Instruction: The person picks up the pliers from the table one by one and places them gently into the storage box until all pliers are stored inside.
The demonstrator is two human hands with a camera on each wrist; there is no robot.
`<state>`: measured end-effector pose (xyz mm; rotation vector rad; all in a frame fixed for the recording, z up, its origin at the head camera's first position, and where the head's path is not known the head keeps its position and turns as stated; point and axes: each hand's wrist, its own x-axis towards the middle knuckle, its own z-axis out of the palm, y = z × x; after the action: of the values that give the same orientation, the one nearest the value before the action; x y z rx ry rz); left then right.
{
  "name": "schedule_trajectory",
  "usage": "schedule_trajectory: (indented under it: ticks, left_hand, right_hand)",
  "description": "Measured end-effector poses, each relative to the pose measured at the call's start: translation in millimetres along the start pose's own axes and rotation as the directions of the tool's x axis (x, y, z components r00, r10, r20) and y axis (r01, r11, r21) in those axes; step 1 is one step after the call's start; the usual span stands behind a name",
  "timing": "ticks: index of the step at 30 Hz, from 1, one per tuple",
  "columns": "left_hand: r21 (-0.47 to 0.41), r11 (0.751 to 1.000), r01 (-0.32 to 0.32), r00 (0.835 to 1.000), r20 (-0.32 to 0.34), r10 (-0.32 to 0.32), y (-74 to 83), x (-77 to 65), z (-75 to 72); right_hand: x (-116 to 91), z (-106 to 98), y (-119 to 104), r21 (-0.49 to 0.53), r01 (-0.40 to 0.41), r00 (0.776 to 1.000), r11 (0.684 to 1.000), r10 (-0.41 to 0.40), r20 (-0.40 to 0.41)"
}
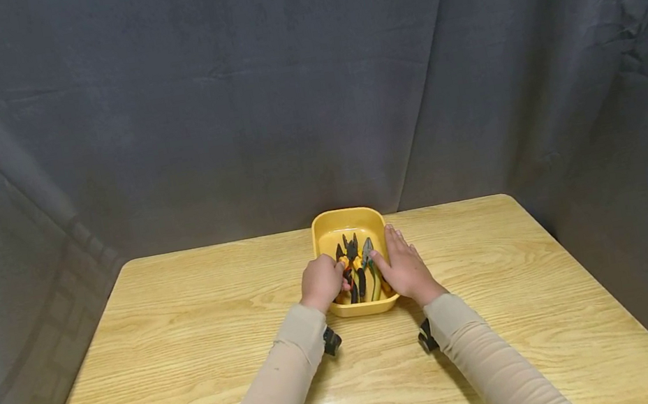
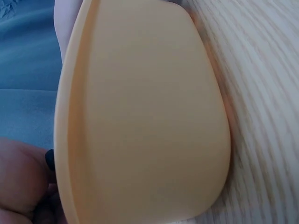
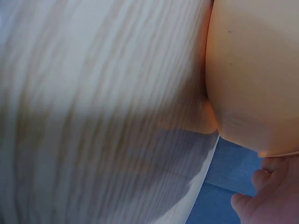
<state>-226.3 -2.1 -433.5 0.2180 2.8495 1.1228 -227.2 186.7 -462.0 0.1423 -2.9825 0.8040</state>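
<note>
A yellow plastic bin (image 1: 361, 310) stands near the table's far edge with several pliers lying in it. My left hand (image 1: 322, 281) reaches over its left wall, fingers curled round pliers with orange and black handles (image 1: 348, 274); the grip is partly hidden. In the left wrist view, the bin's outer wall (image 2: 149, 112) covers most of that hand. My right hand (image 1: 404, 267) holds the right wall, thumb over the rim and fingers along the outside. Black-jawed pliers (image 1: 353, 249) lie mid-bin, beside grey-jawed pliers (image 1: 367, 249) near my right thumb.
The wood-grain table (image 1: 209, 361) carries the bin close to its back edge. Dark grey curtains (image 1: 220, 105) hang behind and at both sides. A small black device (image 1: 331, 342) is strapped at the left wrist, another (image 1: 427, 337) at the right.
</note>
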Motion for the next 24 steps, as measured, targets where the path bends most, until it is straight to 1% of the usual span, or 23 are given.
schedule_trajectory:
  ticks: [6,12,21,24]
  left_hand:
    - [0.031,1.000,0.003,1.000,0.002,-0.003,0.9,-0.6,0.7]
    - [0.055,0.998,0.005,1.000,-0.005,-0.005,1.6,0.5,1.8]
    - [0.123,0.992,-0.012,0.999,-0.040,0.017,0.6,0.7,4.6]
    - [0.160,0.987,-0.027,0.997,-0.064,0.037,-0.2,0.8,6.2]
  right_hand:
    - [-0.9,-0.4,-0.9,-0.029,0.000,1.000,1.000,0.000,-0.003]
    - [-0.1,-1.0,-0.9,-0.058,-0.008,1.000,0.998,0.009,0.020]
    - [-0.5,-1.6,-1.8,-0.051,-0.011,1.000,0.999,0.012,0.024]
    - [-0.2,-1.1,-1.7,-0.049,-0.009,1.000,0.999,0.010,0.020]
